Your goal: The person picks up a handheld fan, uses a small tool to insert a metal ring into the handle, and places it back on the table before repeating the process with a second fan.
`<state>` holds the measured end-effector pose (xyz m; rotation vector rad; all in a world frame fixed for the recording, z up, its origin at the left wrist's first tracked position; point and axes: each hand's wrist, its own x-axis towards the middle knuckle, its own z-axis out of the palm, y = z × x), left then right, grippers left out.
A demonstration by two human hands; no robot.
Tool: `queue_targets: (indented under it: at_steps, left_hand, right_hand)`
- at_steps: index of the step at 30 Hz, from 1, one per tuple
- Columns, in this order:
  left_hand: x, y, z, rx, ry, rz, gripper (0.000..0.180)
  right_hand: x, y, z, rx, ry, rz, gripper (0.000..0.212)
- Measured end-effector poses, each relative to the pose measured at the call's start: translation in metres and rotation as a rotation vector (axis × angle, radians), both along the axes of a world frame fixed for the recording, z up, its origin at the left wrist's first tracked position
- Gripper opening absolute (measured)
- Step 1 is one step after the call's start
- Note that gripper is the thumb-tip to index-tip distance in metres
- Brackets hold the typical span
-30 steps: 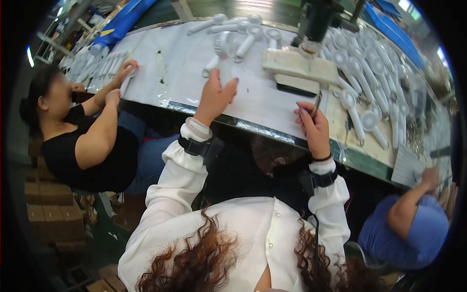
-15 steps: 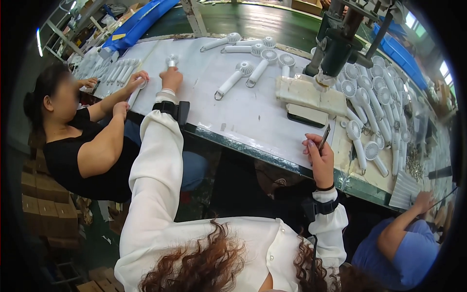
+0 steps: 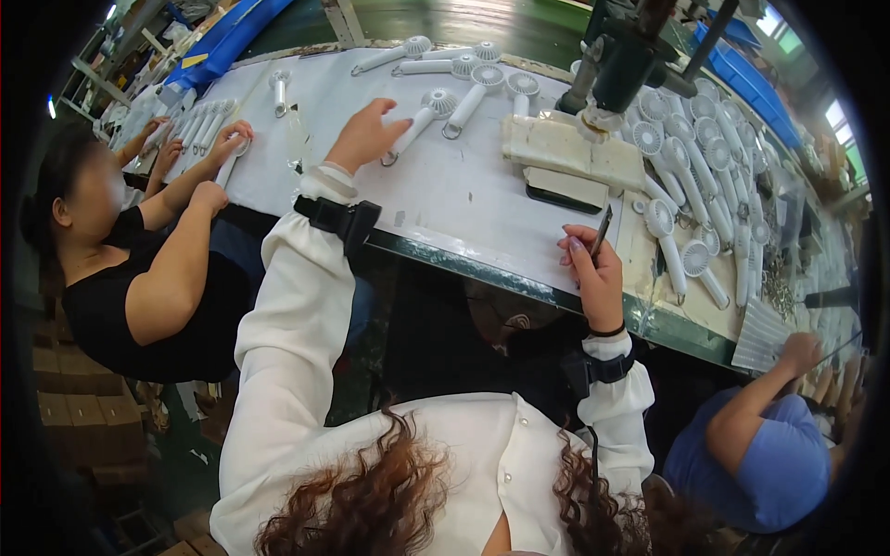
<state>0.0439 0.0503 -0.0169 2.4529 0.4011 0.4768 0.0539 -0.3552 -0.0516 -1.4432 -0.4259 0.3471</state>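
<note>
My left hand [image 3: 364, 136] is over the white tabletop, thumb and fingers spread with nothing between them. Just beyond its fingers lies a white handheld fan [image 3: 426, 116] with a wire loop at its handle end. Off to the left, a single handheld fan [image 3: 280, 91] rests apart. Near the front edge of the table, my right hand [image 3: 593, 266] is closed round a slim dark pen-shaped tool [image 3: 603, 230], pointing up; its exact kind is too small to tell.
A dark press machine [image 3: 623, 74] stands over a pale padded block [image 3: 570, 148]. Several fans are piled [image 3: 705, 153] on the right. Beside me on the left a person in black [image 3: 148, 250] handles fans; at right is a person in blue [image 3: 756, 454].
My left hand has let go of the fan at the left and moved right, its fingers opening near another fan. My right hand still grips the pen-shaped tool; the view has shifted slightly.
</note>
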Motion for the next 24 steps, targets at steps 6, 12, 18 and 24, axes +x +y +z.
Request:
queue_targets:
  at_steps: [6, 12, 18, 24]
  left_hand:
    - [0.009, -0.039, -0.009, 0.338, 0.084, 0.052, 0.053]
    - [0.013, -0.050, -0.019, 0.374, 0.051, 0.068, 0.052]
    - [0.014, -0.051, -0.015, 0.381, 0.211, 0.168, 0.042]
    - [0.015, -0.045, -0.018, 0.387, 0.237, 0.165, 0.042]
  right_hand:
    - [0.003, -0.001, -0.009, 0.042, -0.035, -0.001, 0.024]
    - [0.004, -0.002, -0.010, 0.046, -0.071, 0.003, 0.024]
    - [0.004, -0.001, -0.007, 0.058, -0.056, 0.012, 0.025]
    - [0.004, -0.001, -0.010, 0.061, -0.058, 0.028, 0.025]
